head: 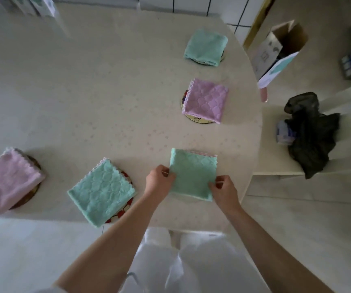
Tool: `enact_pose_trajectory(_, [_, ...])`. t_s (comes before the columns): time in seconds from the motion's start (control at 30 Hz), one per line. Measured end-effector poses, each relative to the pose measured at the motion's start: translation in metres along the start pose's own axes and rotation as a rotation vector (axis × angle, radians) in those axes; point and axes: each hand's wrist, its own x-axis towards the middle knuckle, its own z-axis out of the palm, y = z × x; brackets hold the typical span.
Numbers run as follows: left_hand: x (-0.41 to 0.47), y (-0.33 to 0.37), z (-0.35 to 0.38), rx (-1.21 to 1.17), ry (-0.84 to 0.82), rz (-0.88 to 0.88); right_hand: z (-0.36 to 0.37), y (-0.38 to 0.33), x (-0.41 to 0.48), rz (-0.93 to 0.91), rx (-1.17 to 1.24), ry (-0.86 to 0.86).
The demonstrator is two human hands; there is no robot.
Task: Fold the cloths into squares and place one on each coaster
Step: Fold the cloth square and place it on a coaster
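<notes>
Last cloth in hand. Green cloth [193, 173] is folded to a square, lying flat on the worktop [107, 92] at the near edge, right of centre. Pink zigzag trim shows along its far edge, so the layers aren't perfectly flush.

Left hand [158, 179] pinches the cloth's left edge, fingers curled over it. Right hand [223, 190] pinches the near-right corner. Both closed on fabric, neither spread.

Other four look done, each on a coaster:
- far green cloth [205, 47], coaster rim barely visible under it
- purple cloth [206, 100] on a gold-rimmed coaster [198, 119]
- near green cloth [101, 190] on a red-patterned coaster [126, 205], skewed and overhanging
- left pink cloth [7, 180] on a dark coaster [34, 163], also overhanging

No coaster visible under the held cloth. Can't tell if one is hidden beneath it or if there's no fifth at all.

My read: final step, squaring and placing. Next move needs a check for a coaster underneath; if there is one, centre the square, press flat, then release both pinches without dragging the top layer. If not, lift it with both hands so the fold holds.
</notes>
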Motion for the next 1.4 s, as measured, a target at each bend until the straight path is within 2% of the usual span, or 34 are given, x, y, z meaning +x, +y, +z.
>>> enact_pose_trajectory(0.27, [-0.013,-0.013,-0.006,0.062,0.004,-0.020,-0.007,0.009,-0.004,-0.072,-0.033,0.044])
enact_pose_trajectory(0.47, [-0.028,-0.024,-0.018,0.101,0.041,0.010,-0.013,0.007,-0.018,-0.296,-0.232,0.134])
enact_pose_trajectory(0.57, [-0.037,-0.036,-0.028,0.030,0.085,-0.016,-0.013,-0.003,-0.024,-0.421,-0.241,0.147])
enact_pose_trajectory(0.7, [-0.051,-0.052,-0.052,-0.061,0.197,-0.020,-0.005,-0.020,-0.028,-0.515,-0.231,0.097])
enact_pose_trajectory(0.87, [-0.059,-0.084,-0.088,-0.117,0.359,-0.083,0.024,-0.043,-0.038,-0.600,-0.272,-0.051])
enact_pose_trajectory(1.03, [-0.063,-0.116,-0.123,-0.101,0.482,-0.145,0.067,-0.073,-0.055,-0.652,-0.256,-0.119])
enact_pose_trajectory(1.2, [-0.057,-0.142,-0.148,-0.177,0.426,-0.182,0.116,-0.101,-0.076,-0.617,-0.275,-0.227])
enact_pose_trajectory(1.27, [-0.055,-0.147,-0.156,-0.237,0.333,-0.226,0.132,-0.112,-0.083,-0.538,-0.284,-0.257])
enact_pose_trajectory(1.4, [-0.052,-0.153,-0.167,-0.570,0.080,-0.358,0.153,-0.130,-0.087,-0.328,-0.237,-0.224])
